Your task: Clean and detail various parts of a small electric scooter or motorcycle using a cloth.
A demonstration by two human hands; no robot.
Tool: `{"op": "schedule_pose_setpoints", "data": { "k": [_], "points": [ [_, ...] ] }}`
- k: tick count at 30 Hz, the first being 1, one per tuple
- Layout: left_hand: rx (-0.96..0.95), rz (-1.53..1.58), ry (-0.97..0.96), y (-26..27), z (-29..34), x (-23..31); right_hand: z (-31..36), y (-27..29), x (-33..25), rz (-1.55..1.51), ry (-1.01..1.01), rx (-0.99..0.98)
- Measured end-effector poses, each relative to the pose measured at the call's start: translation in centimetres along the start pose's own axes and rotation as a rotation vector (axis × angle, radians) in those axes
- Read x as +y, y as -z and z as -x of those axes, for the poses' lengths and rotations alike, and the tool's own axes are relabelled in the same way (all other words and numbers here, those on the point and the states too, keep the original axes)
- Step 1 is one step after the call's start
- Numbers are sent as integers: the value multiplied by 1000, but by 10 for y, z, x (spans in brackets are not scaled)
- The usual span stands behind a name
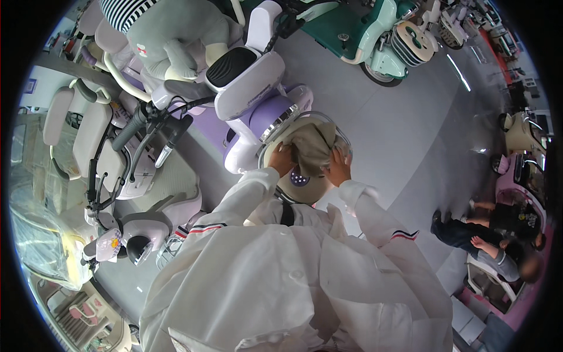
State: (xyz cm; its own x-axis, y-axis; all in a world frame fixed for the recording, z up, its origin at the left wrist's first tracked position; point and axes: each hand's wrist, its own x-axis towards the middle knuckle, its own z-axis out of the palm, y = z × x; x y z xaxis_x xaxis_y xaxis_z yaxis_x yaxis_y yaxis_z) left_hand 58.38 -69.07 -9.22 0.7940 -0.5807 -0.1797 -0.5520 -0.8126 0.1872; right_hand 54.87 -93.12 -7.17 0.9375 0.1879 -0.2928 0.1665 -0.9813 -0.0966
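Observation:
A crumpled olive-brown cloth (312,144) lies over a rounded beige object (302,192) at the front of a purple and white scooter (246,97). A curved metal rail (346,134) runs around the beige object, which has a dark patch with white dots (299,178). At the cloth's left edge, my left hand (281,159) is closed with its fingers against the fabric. My right hand (338,168) pinches the right side of the cloth, fingers pointing away from me. Whether the beige object is a basket lining or something else, I cannot tell.
Another pale scooter with black handlebars (153,126) stands close at left. A grey plush toy (182,35) sits on the purple scooter. Farther off are a green scooter (375,44) and, at right, a pink vehicle (519,182) with seated people (492,240) beside it.

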Motion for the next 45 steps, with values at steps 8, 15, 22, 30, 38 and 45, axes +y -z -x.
{"op": "schedule_pose_setpoints", "data": {
  "k": [8,15,22,30,38,45],
  "points": [
    [99,14,-90,-7,37,-9,-35,2,-46,-153,147,16],
    [141,188,2,-11,70,-5,-65,9,-38,-139,53,-44],
    [256,133,3,-9,70,-18,-13,-12,-38,-92,78,61],
    [293,153,34,7,52,-25,47,-21,-56,-102,240,-93],
    [217,201,-110,-2,94,-16,72,-24,-40,-223,163,-89],
    [104,241,-173,21,111,-38,77,-38,-43,-161,160,-46]
  ]
}}
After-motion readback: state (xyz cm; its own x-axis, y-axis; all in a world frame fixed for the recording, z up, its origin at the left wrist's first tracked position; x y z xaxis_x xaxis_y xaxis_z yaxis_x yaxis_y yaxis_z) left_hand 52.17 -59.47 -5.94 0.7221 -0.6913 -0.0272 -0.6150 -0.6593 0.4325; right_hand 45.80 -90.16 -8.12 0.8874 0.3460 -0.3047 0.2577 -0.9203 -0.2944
